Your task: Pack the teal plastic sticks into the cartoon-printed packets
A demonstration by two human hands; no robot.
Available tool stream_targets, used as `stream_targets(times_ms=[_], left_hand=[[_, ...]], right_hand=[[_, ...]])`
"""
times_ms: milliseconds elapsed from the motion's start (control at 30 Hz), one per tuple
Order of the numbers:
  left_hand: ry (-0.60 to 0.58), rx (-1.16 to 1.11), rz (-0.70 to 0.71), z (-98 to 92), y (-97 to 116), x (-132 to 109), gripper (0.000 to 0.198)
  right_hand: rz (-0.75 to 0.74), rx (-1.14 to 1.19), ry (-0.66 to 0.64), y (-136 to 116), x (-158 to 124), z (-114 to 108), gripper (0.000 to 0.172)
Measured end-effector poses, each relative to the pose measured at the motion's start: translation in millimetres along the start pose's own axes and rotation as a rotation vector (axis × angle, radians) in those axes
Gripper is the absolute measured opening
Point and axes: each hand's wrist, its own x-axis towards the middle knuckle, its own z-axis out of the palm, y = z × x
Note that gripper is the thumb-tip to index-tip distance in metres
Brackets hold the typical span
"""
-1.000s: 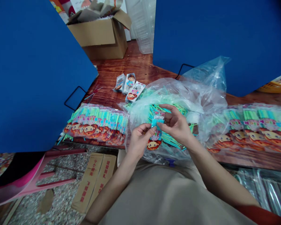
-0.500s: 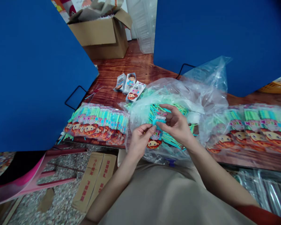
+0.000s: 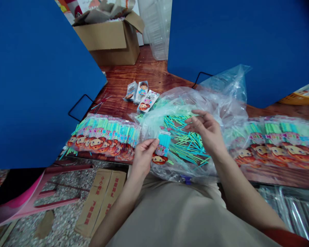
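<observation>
My left hand (image 3: 143, 156) pinches a small clear packet (image 3: 162, 147) with teal sticks inside and a cartoon face at its bottom. My right hand (image 3: 207, 132) hovers apart from the packet, fingers loosely spread, over a heap of loose teal and green sticks (image 3: 187, 142). The sticks lie in an opened clear plastic bag (image 3: 185, 99) on the red-brown wooden table (image 3: 144, 73). Nothing shows in my right hand's fingers.
A row of filled packets (image 3: 103, 137) lies left of the bag, another row (image 3: 275, 145) to the right. A few small cartoon packets (image 3: 141, 94) lie behind. A cardboard box (image 3: 110, 37) stands at the back. Blue panels (image 3: 36, 79) flank the table. Flattened cardboard (image 3: 100, 200) lies on the floor.
My right hand has let go of the packet and moved right and up over the loose sticks. My left hand keeps the packet and has dropped slightly left.
</observation>
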Motion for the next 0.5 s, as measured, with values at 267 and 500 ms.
stream_targets(times_ms=[267, 500], left_hand=[[0.171, 0.030, 0.070, -21.0, 4, 9, 0.032], [0.175, 0.030, 0.074, -24.4, -4, 8, 0.028]], right_hand=[[-0.082, -0.687, -0.217, 35, 31, -7, 0.024], [-0.071, -1.063, -0.341, 55, 38, 41, 0.030]])
